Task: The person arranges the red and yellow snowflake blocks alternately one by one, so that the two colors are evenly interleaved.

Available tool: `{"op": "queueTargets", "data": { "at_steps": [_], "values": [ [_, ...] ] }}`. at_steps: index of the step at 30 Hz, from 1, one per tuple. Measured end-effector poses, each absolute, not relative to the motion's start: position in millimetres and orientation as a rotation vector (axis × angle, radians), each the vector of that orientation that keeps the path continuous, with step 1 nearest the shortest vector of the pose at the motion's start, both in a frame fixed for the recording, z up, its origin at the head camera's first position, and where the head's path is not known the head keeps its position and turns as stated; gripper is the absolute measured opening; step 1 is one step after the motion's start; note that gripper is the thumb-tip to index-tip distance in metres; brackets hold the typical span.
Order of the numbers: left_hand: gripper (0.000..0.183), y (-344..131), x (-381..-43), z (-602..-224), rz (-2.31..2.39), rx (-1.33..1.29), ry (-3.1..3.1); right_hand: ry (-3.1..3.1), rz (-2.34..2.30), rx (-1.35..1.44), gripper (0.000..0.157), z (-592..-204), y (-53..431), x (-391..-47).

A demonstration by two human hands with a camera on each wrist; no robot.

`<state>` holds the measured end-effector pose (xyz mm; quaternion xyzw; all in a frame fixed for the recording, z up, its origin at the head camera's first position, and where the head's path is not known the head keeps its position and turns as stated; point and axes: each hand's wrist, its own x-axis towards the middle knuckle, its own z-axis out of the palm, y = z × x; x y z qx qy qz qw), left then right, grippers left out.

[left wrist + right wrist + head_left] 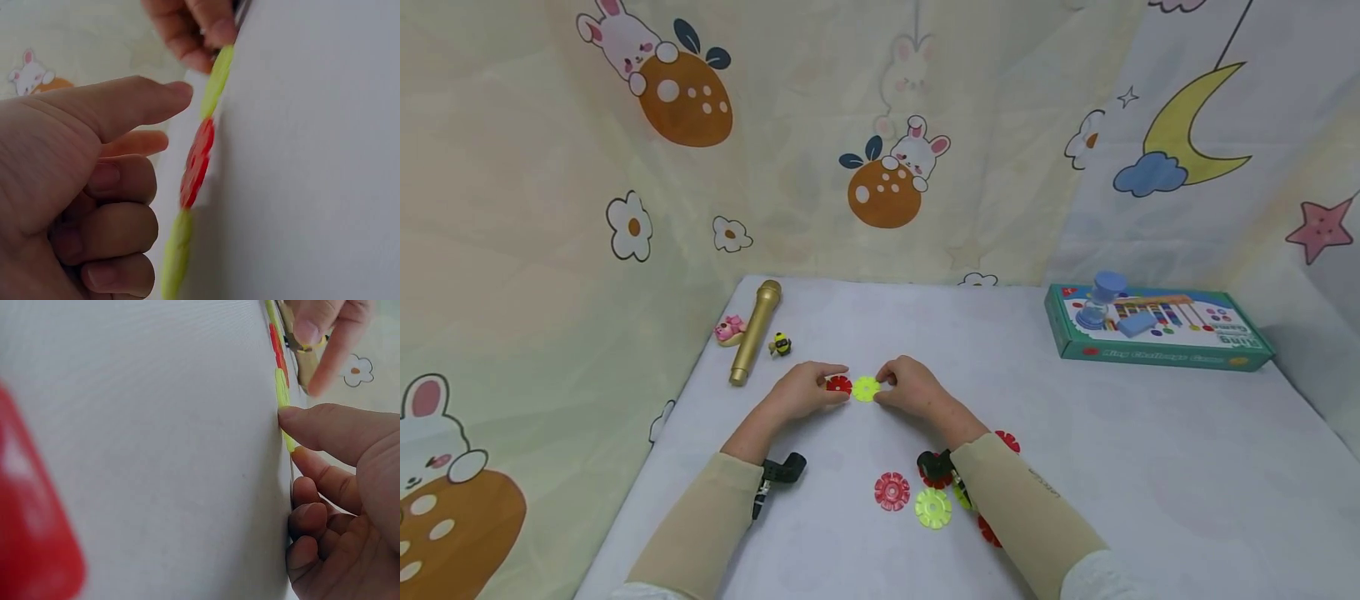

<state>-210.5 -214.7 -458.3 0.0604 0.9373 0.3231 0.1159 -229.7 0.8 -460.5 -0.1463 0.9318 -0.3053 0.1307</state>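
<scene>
A yellow-green notched plastic disc point(866, 388) lies flat on the white table, and my right hand point(916, 390) pinches its right edge between thumb and forefinger. Left of it, edge to edge, is a red notched disc point(838, 384). Around that red disc my left hand point(803, 392) spreads thumb and forefinger, which look clear of it in the left wrist view. Its other fingers are curled in. Another yellow-green disc point(177, 253) continues the row, hidden behind the left hand in the head view. Whether the discs interlock I cannot tell.
Loose discs, a red one point(892, 492) and a yellow-green one point(933, 508) among them, lie near and partly under the right forearm. A gold microphone point(756, 333), a pink figure point(730, 330) and a bee figure point(780, 343) lie back left. A green game box point(1165, 354) sits back right.
</scene>
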Motion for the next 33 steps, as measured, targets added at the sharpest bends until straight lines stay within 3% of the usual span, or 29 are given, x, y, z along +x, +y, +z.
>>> {"op": "queueTargets", "data": {
  "at_steps": [17,25,33],
  "values": [
    [0.051,-186,-207,-473,0.894,0.215,2.822,2.676,-0.897,-0.484,0.032,-452,7,-223],
    [0.052,-186,-209,-472,0.864,0.211,2.826,2.564,-0.997,-0.578,0.035,-425,32,-186],
    [0.051,-185,-206,-471,0.863,0.190,2.828,2.447,-1.022,-0.710,0.037,-435,58,-138]
  ]
}}
